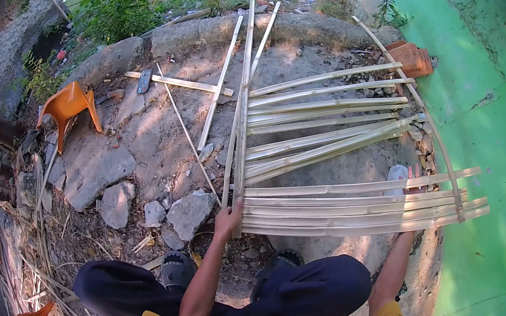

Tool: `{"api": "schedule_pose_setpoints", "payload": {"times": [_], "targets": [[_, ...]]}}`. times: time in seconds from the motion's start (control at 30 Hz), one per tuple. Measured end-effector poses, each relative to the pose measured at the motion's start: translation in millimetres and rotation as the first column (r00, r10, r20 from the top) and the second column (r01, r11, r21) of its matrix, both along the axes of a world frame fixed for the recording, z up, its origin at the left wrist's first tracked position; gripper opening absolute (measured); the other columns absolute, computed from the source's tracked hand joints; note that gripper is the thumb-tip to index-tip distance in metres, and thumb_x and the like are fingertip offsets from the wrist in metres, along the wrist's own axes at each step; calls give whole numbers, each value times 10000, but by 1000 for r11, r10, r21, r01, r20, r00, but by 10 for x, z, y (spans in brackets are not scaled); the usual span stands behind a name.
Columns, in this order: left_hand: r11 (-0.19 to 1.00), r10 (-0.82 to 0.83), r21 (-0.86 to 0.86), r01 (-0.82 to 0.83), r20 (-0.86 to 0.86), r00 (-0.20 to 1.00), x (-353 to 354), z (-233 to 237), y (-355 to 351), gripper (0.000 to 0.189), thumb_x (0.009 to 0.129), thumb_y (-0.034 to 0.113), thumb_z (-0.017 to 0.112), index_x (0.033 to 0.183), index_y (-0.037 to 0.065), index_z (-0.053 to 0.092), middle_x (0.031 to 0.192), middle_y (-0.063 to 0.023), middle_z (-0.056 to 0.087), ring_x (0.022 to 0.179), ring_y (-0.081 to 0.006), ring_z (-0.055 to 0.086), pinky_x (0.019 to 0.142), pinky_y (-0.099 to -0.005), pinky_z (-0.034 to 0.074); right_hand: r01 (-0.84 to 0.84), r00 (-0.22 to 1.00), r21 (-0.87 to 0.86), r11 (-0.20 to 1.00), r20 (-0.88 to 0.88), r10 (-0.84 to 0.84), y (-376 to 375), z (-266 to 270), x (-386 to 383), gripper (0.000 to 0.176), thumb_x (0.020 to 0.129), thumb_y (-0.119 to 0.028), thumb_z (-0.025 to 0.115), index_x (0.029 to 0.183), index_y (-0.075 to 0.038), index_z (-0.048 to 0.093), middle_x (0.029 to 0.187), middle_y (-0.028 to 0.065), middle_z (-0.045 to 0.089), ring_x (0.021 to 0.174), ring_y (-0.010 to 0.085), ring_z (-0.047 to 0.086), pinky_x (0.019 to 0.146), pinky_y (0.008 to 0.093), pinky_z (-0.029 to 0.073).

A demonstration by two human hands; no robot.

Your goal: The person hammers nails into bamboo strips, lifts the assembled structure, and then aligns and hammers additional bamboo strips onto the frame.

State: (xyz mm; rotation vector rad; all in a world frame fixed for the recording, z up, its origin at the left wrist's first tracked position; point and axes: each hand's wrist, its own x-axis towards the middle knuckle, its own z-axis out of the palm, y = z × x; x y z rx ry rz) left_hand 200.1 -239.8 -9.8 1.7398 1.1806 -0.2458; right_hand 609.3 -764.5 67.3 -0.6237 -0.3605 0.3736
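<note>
Head view shows you crouched over a bamboo frame lying flat on a stone slab, with its cross slats running from the slab's middle out toward the right edge, where a green wall rises. Your left hand is at the near-left corner of the frame, fingers curled around the near ends of the upright slats, a tight bundle that runs away from you to the slab's far edge. Your right forearm reaches up to the near edge of the frame and passes beneath the nearest cross slats; your right hand is hidden there, so you cannot tell whether its fingers grip or lie loose. A pale shape shows between the slats just beyond, too unclear to name. A long curved slat closes the frame's right side, crossing over the slat ends. A thin stick lies just left of the bundle, with loose rocks near your left hand. An orange chair lies tipped at the slab's far-left edge, well apart from the frame. Your sandal rests at the near edge
</note>
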Motion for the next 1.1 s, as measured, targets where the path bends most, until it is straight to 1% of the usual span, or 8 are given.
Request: {"api": "schedule_pose_setpoints", "payload": {"times": [0.03, 0.17, 0.23, 0.27, 0.33, 0.37, 0.43, 1.1], "targets": [[1000, 20, 23, -21, 22, 1000, -2, 11, 20, 863, 905, 777, 531, 1060, -46, 741, 977, -279, 735, 1000, -421, 720, 887, -492, 529, 110, 970, 17, 994, -219, -103, 21, 10, 2, 521, 1095, -324, 391, 1598, -382, 268, 1727, 31, 192, 1587, 270, 188, 1225, 685, 222], [991, 77, 102, -90, 127, 989, 18, 148, 141, 820, 934, 742, 532, 1034, -44, 744, 966, -291, 728, 980, -428, 720, 878, -501, 525, 156, 986, -251, 955, -16, -165, 122, -50, -77, 537, 1088, -372, 386, 1606, -379, 246, 1727, 36, 190, 1593, 272, 169, 1239, 665, 221], [967, 117, 202, -157, 192, 974, -9, 354, 309, 785, 941, 711, 561, 1001, -50, 742, 953, -285, 731, 953, -421, 721, 849, -487, 526, 394, 839, -690, 607, 540, 70, 229, -63, -191, 586, 1075, -397, 409, 1625, -338, 217, 1726, 69, 184, 1597, 296, 153, 1244, 646, 233], [962, 126, 209, -173, 222, 967, -4, 660, 382, 758, 940, 687, 589, 981, -55, 741, 905, -271, 733, 895, -401, 727, 801, -469, 525, 402, 836, -684, 608, 545, 62, 341, -86, -275, 586, 1075, -397, 409, 1625, -338, 217, 1726, 69, 184, 1597, 296, 153, 1244, 646, 233], [959, 111, 225, -173, 264, 958, -59, 736, 670, 747, 948, 665, 602, 964, -69, 737, 822, -203, 718, 795, -292, 687, 733, -433, 514, 160, 987, -22, 987, -18, -161, 742, 7, -537, 621, 1070, -377, 422, 1636, -281, 187, 1731, 118, 129, 1607, 296, 95, 1260, 624, 217], [955, 102, 239, -178, 298, 949, -109, 772, 839, 738, 955, 644, 615, 948, -84, 732, 740, -136, 704, 694, -183, 647, 666, -396, 503, 169, 985, -16, 985, -11, -170, 906, 62, -647, 621, 1070, -377, 422, 1636, -281, 187, 1731, 118, 129, 1607, 296, 95, 1260, 624, 217], [949, 84, 274, -155, 252, 964, -179, 1007, 1121, 737, 950, 650, 611, 947, -76, 737, 759, -179, 710, 721, -241, 682, 705, -415, 516, 56, 998, 166, 985, 15, -59, 1189, 154, -814, 607, 1051, -323, 506, 1611, -233, 290, 1666, 176, 311, 1542, 326, 321, 1214, 568, 349], [973, 22, 210, -96, 333, 943, -1798, 817, 4253, 604, 949, 571, 702, 762, -4, 698, 654, -6, 606, 564, -81, 507, 499, -320, 410, -669, 736, -281, 688, -381, 559, 2798, 633, -3955, 571, 1025, -274, 566, 1561, -187, 388, 1563, 184, 449, 1418, 331, 476, 1149, 514, 430]]}}
